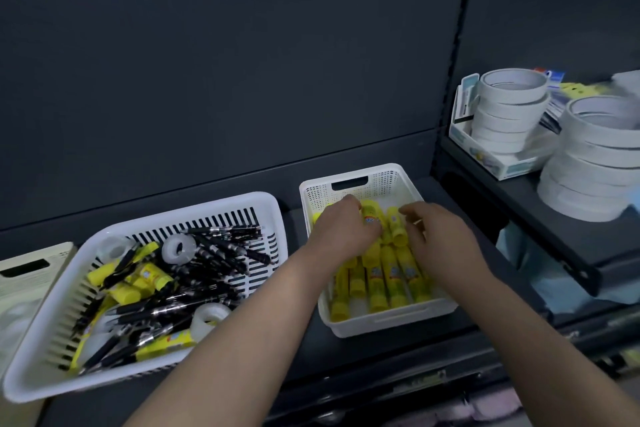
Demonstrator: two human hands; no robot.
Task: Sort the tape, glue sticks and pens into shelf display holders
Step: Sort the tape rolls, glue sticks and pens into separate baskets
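Sorting is judged partly done: rows of glue sticks [391, 276] are laid in the small mesh basket [388, 180], where one glue stick [371, 217] is gripped by the left hand [341, 229] and the right hand's [440, 239] grasp cannot be told, while pens [221, 253], tape rolls [179, 249] and more sticks are left in the large slotted basket [194, 210].

- A bare strip of shelf [293, 218] lies open between the large basket [263, 204] and the small basket [381, 177].
- The left hand [341, 229] and right hand [440, 236] crowd the small basket's far half.
- A side shelf [554, 239] carrying tape stacks [505, 114] juts in close on the right.
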